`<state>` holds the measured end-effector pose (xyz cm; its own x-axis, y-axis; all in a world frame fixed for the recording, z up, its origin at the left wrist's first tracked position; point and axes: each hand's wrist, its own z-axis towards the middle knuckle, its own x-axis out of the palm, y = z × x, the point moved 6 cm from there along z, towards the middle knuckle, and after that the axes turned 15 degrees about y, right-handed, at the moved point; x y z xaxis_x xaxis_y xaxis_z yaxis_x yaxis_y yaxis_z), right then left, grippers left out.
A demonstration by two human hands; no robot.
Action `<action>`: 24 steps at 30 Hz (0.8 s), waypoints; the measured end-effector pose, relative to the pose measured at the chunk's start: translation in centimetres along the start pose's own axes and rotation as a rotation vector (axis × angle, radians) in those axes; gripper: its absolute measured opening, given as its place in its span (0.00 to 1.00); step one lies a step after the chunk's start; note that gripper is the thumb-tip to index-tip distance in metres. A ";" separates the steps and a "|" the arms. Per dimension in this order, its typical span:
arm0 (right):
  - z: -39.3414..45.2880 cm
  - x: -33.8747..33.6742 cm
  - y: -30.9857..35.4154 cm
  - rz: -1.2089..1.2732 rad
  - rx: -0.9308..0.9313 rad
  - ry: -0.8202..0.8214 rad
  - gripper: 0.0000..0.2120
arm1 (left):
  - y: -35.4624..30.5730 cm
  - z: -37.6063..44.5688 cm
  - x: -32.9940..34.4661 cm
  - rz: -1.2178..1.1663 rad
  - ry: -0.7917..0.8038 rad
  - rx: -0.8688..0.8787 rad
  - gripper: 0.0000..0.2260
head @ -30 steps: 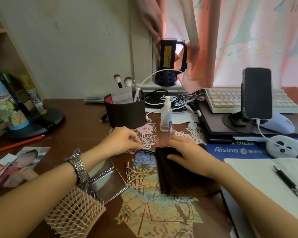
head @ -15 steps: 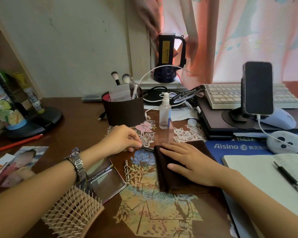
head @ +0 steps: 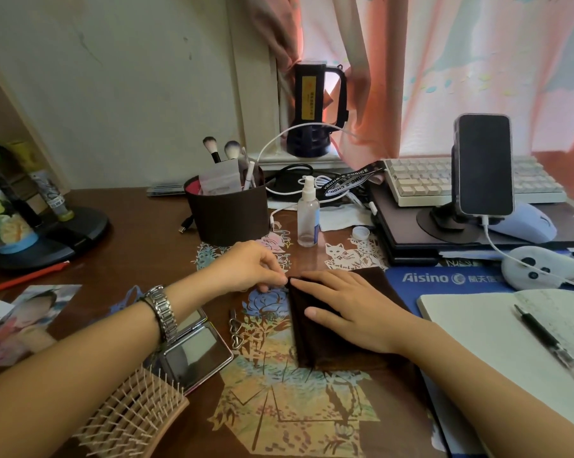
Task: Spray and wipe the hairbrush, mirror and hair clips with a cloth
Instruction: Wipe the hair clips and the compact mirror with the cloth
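Note:
A folded dark brown cloth (head: 301,342) lies on the desk in the middle. My right hand (head: 348,309) rests flat on it with straight fingers. My left hand (head: 252,269) pinches a thin dark hair clip (head: 284,283) at the cloth's upper left edge; most of the clip is hidden. A silver hair clip with heart shapes (head: 235,328) lies left of the cloth. The open compact mirror (head: 196,355) sits under my left wrist. The wooden hairbrush (head: 130,418) lies bristles up at the lower left. A clear spray bottle (head: 308,216) stands behind my hands.
A dark cup of makeup brushes (head: 227,216) stands behind my left hand. At the right are an open notebook with a pen (head: 497,338), a phone on a stand (head: 484,166), a keyboard (head: 421,180) and a mouse (head: 523,223). Photos (head: 24,322) lie at the left.
My right hand has flattened out on the cloth. My left hand's fingertips have moved right until they meet the cloth's edge, and less of the dark clip shows.

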<state>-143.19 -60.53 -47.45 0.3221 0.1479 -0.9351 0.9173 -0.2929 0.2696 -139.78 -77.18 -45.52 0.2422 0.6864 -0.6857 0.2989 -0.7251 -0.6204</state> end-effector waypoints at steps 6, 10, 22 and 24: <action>0.0 0.3 -0.2 -0.039 0.014 0.013 0.28 | 0.4 0.0 0.1 -0.080 0.009 -0.087 0.06; 0.0 0.5 -0.4 -0.053 0.020 0.017 0.28 | 1.2 -0.4 -0.1 -0.109 -0.019 -0.124 0.06; 0.2 0.6 -0.5 -0.028 0.030 0.023 0.27 | 4.6 -3.6 -2.0 -0.104 -0.076 -0.148 0.07; 0.3 0.6 -0.5 -0.021 0.033 0.022 0.27 | 4.6 -3.9 -2.1 -0.070 -0.085 -0.140 0.06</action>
<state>-143.56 -60.58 -48.22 0.3080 0.1753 -0.9351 0.9159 -0.3204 0.2417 -135.29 -81.76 -45.43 0.1396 0.7236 -0.6760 0.4398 -0.6569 -0.6124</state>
